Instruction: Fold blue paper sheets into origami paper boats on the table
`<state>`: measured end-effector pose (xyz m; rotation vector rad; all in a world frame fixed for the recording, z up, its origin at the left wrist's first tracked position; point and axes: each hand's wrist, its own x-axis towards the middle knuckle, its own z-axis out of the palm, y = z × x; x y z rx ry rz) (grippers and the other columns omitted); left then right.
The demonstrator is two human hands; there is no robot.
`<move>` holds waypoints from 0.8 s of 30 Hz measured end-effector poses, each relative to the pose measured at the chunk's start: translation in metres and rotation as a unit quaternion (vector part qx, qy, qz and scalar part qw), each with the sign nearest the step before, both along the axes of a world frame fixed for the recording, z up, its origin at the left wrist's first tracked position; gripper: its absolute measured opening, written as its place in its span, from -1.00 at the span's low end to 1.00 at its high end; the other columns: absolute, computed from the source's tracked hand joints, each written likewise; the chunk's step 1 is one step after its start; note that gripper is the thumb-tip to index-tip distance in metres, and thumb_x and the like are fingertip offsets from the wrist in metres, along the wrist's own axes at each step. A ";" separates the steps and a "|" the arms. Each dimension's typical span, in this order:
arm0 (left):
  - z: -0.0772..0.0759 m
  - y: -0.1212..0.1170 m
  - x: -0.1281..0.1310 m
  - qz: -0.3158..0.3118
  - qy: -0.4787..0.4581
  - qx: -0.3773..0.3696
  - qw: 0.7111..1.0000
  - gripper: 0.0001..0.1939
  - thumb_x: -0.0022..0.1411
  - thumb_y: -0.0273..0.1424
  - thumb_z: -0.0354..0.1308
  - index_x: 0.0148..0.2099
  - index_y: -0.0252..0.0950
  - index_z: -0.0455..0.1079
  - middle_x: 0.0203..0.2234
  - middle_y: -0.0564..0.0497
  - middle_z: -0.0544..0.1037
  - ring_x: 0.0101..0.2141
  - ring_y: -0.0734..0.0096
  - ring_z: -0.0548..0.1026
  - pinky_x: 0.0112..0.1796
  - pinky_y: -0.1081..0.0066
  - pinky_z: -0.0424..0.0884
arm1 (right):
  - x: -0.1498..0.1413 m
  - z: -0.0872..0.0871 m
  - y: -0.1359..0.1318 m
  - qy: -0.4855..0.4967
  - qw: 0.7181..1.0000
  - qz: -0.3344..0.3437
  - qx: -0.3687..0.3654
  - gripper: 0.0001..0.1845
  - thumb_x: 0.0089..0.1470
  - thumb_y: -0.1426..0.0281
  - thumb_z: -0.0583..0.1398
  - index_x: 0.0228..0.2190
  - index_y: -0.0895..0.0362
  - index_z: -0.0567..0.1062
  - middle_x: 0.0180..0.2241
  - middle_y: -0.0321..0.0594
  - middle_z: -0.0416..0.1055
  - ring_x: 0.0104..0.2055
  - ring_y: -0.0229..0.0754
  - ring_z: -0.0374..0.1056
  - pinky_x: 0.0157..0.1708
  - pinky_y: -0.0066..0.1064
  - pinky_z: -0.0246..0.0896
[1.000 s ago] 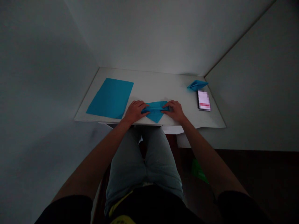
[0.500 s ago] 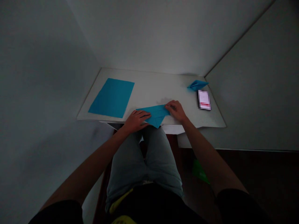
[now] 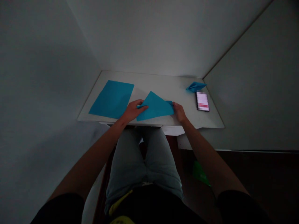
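A folded sheet of blue paper (image 3: 155, 107) is between my hands near the front edge of the white table (image 3: 161, 81). Its pointed corner faces away from me, and a narrow strip shows behind it at the right. My left hand (image 3: 135, 109) grips the paper's left side, thumb on top and the other fingers behind. At the right end, my right hand (image 3: 178, 111) pinches the paper, its fingertips partly hidden. Just left of my left hand lies a flat, unfolded blue sheet (image 3: 112, 99).
A folded blue paper shape (image 3: 195, 86) stands at the back right of the table. In front of it lies a phone-like device (image 3: 202, 101) with a blurred-out screen. Walls border the table at the back and left. Something green (image 3: 201, 173) is on the dark floor.
The folded paper has been turned over: its point faced me before and now faces away. My left hand has moved slightly up and left, my right hand slightly down and right.
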<state>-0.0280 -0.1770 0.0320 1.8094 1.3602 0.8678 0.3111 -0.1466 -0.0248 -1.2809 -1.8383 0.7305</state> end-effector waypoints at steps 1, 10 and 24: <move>-0.005 0.003 0.000 0.016 0.006 -0.004 1.000 -0.74 0.43 -0.25 0.39 0.10 -0.20 0.63 0.00 -0.09 0.75 0.05 0.13 0.69 0.14 0.17 0.61 | -0.001 0.000 0.000 -0.002 1.000 0.007 -0.005 -0.07 0.33 -0.48 -0.03 -0.16 0.03 0.72 -0.25 -0.11 0.63 -0.15 0.10 0.56 -0.03 0.00 0.50; -0.041 0.003 0.004 0.069 0.152 0.112 0.980 -0.45 0.35 -0.34 0.47 0.33 -0.20 0.49 0.15 -0.18 0.60 0.17 0.01 0.59 0.28 0.06 0.50 | -0.009 -0.001 0.001 -0.073 0.996 0.031 0.038 -0.45 0.20 -0.14 0.45 -0.03 0.01 0.72 -0.24 -0.17 0.65 -0.21 -0.02 0.54 -0.07 -0.13 0.45; -0.046 -0.033 -0.027 0.171 0.243 0.103 0.949 -0.34 0.37 -0.06 0.44 0.35 -0.23 0.39 0.34 -0.31 0.46 0.34 -0.27 0.40 0.35 -0.15 0.34 | -0.008 -0.006 0.006 -0.151 0.987 -0.002 0.060 -0.65 0.29 0.04 0.43 -0.04 -0.01 0.73 -0.18 -0.13 0.65 -0.15 0.02 0.52 -0.01 -0.08 0.37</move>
